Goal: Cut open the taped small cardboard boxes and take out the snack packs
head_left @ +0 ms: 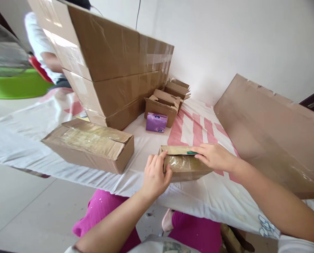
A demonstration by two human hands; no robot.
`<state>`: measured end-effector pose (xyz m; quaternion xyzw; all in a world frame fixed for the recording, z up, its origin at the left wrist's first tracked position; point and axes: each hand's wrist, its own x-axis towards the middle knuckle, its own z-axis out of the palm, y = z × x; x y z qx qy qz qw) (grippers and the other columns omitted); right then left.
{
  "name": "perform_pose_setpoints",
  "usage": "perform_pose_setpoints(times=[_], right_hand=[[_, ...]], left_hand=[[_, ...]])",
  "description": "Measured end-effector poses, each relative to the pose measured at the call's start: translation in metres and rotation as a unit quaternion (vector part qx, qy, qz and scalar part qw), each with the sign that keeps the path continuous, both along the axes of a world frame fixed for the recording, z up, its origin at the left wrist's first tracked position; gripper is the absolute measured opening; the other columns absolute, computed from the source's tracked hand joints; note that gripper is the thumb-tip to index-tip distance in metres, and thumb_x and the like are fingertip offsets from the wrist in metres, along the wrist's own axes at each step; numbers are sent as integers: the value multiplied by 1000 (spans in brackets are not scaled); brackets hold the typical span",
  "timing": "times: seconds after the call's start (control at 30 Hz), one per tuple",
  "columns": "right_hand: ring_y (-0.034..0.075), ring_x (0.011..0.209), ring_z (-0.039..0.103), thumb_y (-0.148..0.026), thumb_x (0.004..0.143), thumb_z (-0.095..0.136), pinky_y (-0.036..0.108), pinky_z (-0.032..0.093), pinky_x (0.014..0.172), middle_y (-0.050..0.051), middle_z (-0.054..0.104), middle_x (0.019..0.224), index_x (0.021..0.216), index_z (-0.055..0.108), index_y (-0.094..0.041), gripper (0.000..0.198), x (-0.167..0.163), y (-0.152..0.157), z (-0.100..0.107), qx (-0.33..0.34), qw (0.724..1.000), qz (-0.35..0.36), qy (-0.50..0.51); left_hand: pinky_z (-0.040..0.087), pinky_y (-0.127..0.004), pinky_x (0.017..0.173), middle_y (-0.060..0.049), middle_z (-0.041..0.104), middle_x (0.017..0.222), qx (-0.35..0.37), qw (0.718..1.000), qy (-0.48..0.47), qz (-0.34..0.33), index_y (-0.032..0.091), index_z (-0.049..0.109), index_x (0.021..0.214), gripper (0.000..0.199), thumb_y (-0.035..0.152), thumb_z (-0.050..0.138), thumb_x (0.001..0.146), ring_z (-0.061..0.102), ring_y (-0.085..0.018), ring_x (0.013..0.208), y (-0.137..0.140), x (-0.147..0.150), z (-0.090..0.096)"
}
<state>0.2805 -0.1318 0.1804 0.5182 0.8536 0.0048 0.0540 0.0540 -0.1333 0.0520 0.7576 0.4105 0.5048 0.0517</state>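
Observation:
A small taped cardboard box (190, 173) lies in front of me near the table's front edge, a narrow slit along its top. My left hand (156, 173) grips its left end, fingers on the top edge and thumb on the near side. In my right hand (215, 156) is a small green object (191, 153), pinched at the slit; its kind is mostly hidden by the fingers. To the left rests a longer taped cardboard box (93, 144), touched by neither hand. A purple pack (156, 123) stands behind the box I hold.
Large stacked cartons (115, 52) rise at the back left. Several small open boxes (163, 102) line up beside them. A big cardboard piece (270, 137) slants on the right. Beyond the cartons, a person's arm (51, 62) shows. A white and pink cloth (143, 140) covers the table.

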Motion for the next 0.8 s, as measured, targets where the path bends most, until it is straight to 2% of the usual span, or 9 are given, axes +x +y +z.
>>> perform_pose_setpoints(times=[0.1,0.27,0.33,0.4,0.47,0.53,0.63,0.7,0.8], right_hand=[[20,83,68,-31,98,41,30,51,69,4,72,99,126,61,-30,34,46,-19,-1,9,998,-49,-29],[24,89,69,-35,96,38,34,52,70,5,72,108,123,64,-29,38,129,-57,-7,35,981,-178,-75],[25,93,69,-37,94,39,36,53,73,5,71,113,121,65,-30,38,155,-72,-16,39,970,-233,-60],[26,96,69,-37,92,40,36,54,75,5,71,115,120,65,-29,38,172,-88,-36,18,956,-292,-17],[26,97,70,-35,91,41,35,55,76,6,72,114,120,65,-27,38,180,-104,-66,-16,940,-339,39],[27,94,71,-33,90,41,38,55,77,9,73,112,119,64,-25,38,180,-119,-102,-30,932,-354,76],[29,96,70,-27,88,42,43,54,80,11,72,112,119,63,-23,38,170,-136,-147,-29,935,-341,97],[30,100,68,-25,86,44,45,53,85,13,70,110,119,63,-20,38,161,-139,-161,-30,938,-330,98],[32,110,63,-32,88,48,49,51,92,16,65,117,125,58,-17,41,144,-132,-155,5,942,-311,123]], left_hand=[[46,-36,72,-6,57,83,0,1000,-4,1,13,48,124,37,13,49,86,51,-23,79,-1,0,-2],[46,-35,71,-3,53,77,-1,1000,-18,-3,13,50,120,34,13,51,86,49,-21,75,0,0,-3],[48,-36,75,-5,55,81,-3,1000,-29,-11,14,50,122,36,13,52,86,51,-22,81,0,0,-3],[49,-39,82,-8,59,94,-8,997,-63,-33,16,49,124,39,12,53,86,52,-24,94,-3,-1,-4],[49,-41,86,-10,60,104,-9,990,-117,-79,19,45,129,45,9,52,85,51,-25,105,-7,-5,-6],[50,-42,85,-10,62,101,-1,977,-143,-157,21,44,129,47,10,50,84,52,-25,105,-12,-11,-8],[46,-49,87,-9,65,91,31,959,-88,-267,22,55,111,27,23,52,84,54,-28,101,-18,-20,-9],[42,-52,91,-9,65,89,52,958,-53,-278,23,60,98,19,34,53,85,55,-29,100,-18,-24,-8],[42,-51,92,-9,65,91,57,965,-49,-251,23,61,94,19,37,51,88,56,-28,98,-18,-25,-8]])
